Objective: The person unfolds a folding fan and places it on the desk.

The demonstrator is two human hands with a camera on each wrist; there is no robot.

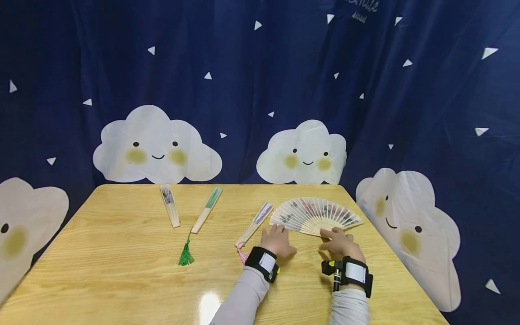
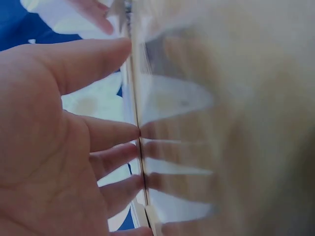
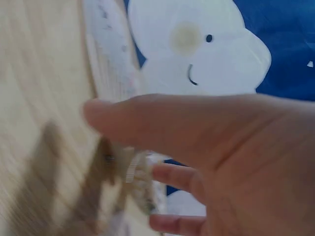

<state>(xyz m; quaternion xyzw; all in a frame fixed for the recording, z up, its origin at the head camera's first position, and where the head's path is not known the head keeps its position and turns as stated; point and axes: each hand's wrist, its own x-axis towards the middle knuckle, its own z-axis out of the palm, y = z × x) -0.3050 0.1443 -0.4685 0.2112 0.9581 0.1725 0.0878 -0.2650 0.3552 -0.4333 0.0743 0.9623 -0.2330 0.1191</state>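
A folding fan [image 1: 310, 211] with a pale, flower-printed leaf lies spread open on the right of the wooden table. My left hand [image 1: 278, 242] rests at its left end, fingers extended and fingertips down at the tabletop; in the left wrist view the fingers [image 2: 110, 133] are straight and apart. Near the fan's pivot hovers my right hand [image 1: 342, 246], its thumb [image 3: 133, 118] stretched out and its fingers loosely bent. In the right wrist view that hand hides part of the fan [image 3: 110, 54]. Neither hand grips anything.
Left of the left hand lies a closed fan [image 1: 255, 224] with a pink tassel [image 1: 241, 256]. Farther left are a closed green fan [image 1: 208, 208] with a green tassel [image 1: 186, 254] and a closed dark-patterned fan [image 1: 169, 205]. A blue cloud-print curtain [image 1: 239, 90] surrounds the table [image 1: 122, 271].
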